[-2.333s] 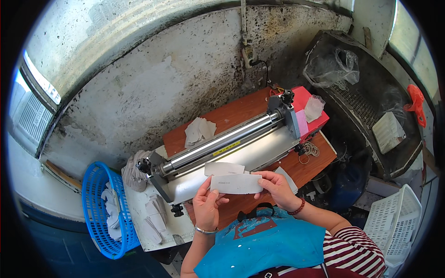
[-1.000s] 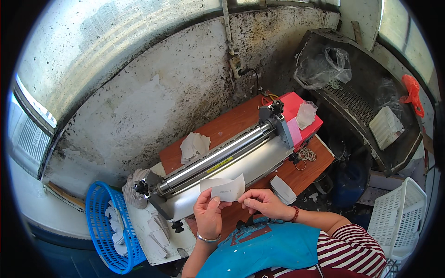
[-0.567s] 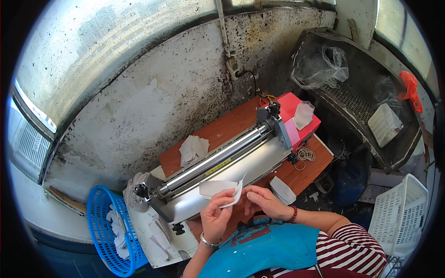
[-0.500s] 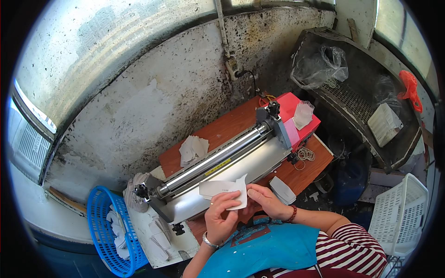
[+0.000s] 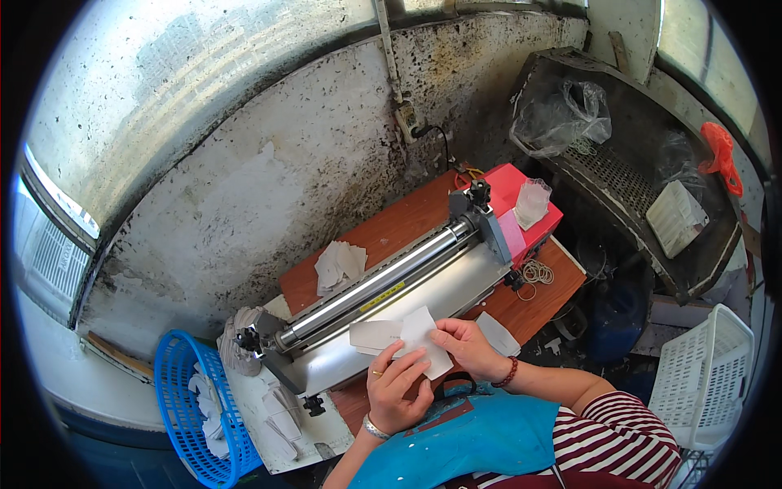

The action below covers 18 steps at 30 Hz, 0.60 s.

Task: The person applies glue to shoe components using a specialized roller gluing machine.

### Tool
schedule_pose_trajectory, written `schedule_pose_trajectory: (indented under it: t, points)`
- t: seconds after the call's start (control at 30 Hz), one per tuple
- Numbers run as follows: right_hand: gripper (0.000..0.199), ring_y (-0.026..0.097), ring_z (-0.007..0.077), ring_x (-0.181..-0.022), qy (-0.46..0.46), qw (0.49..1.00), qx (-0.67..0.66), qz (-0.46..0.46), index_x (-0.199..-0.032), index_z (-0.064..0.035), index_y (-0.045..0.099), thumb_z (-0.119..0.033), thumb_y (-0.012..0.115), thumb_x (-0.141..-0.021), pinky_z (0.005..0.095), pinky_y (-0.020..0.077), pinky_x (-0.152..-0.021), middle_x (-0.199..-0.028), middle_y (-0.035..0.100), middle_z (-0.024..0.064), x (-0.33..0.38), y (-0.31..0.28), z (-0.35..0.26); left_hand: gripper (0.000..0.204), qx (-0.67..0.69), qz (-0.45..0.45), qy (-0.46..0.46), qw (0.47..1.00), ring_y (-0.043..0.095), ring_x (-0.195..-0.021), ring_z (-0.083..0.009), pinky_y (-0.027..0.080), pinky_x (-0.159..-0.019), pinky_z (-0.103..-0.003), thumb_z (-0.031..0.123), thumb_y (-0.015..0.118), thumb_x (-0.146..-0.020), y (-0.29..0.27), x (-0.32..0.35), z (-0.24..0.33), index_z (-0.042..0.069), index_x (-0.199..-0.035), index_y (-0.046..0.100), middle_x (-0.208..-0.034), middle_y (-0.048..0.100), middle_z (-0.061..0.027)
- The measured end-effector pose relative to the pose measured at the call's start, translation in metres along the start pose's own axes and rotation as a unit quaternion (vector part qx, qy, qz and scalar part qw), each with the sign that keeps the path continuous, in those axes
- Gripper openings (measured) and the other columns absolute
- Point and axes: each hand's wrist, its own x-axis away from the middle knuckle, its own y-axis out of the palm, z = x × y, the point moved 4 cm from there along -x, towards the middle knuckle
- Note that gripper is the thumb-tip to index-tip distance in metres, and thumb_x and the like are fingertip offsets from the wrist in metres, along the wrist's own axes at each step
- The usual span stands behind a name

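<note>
My left hand [image 5: 397, 393] supports a few thin white cut pieces from below and the left, its fingers closed over their lower edge. One pale piece [image 5: 375, 335] points left beneath the others. A squarish white piece [image 5: 425, 336] lies across it, and my right hand [image 5: 471, 349] pinches that piece's right edge between thumb and fingers. Both hands are in front of a roller machine with a shiny roller [image 5: 379, 281] and a sloping metal plate [image 5: 444, 300]. Just beyond my right hand, more white pieces [image 5: 498, 332] rest on the brown tabletop [image 5: 533, 308].
White pieces [image 5: 340, 265] are heaped behind the roller. A blue basket [image 5: 167, 391] with white scraps stands left, beside a pile of pieces [image 5: 281, 416]. A clear plastic cup [image 5: 533, 202] sits on the red housing [image 5: 509, 183]. A white basket [image 5: 705, 375] stands right; rubber bands [image 5: 536, 271] lie nearby.
The squarish piece, bent up at its corner before, now lies flatter and turned across the other. My left fingers have shifted slightly lower, and my right hand holds the piece's edge.
</note>
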Motion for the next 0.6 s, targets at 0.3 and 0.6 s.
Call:
schedule_pose_trajectory:
  t: [0.3, 0.6]
  points:
    - [0.017, 0.059, 0.0146, -0.065, -0.329, 0.848, 0.411, 0.066, -0.096, 0.0001, 0.065, -0.001, 0.066, -0.08, 0.0258, 0.0458, -0.056, -0.078, 0.06, 0.0087, -0.002, -0.008, -0.08, 0.022, 0.025, 0.029, -0.06, 0.997, 0.056, -0.105, -0.0332, 0.046, -0.09, -0.041, 0.002, 0.063, -0.069, -0.011, -0.011, -0.034, 0.006, -0.09, 0.067, -0.102, 0.066, -0.0093]
    - [0.023, 0.059, 0.0227, -0.065, -0.425, 0.708, 0.561, 0.061, -0.094, -0.0061, 0.066, -0.001, 0.068, -0.072, 0.0326, 0.0472, -0.058, -0.077, 0.06, 0.0058, -0.005, -0.003, -0.077, 0.02, -0.036, 0.043, -0.056, 0.997, 0.059, -0.094, -0.0288, 0.047, -0.082, -0.038, 0.006, 0.063, -0.072, -0.019, -0.044, -0.08, 0.006, -0.092, 0.066, -0.1, 0.065, -0.0087]
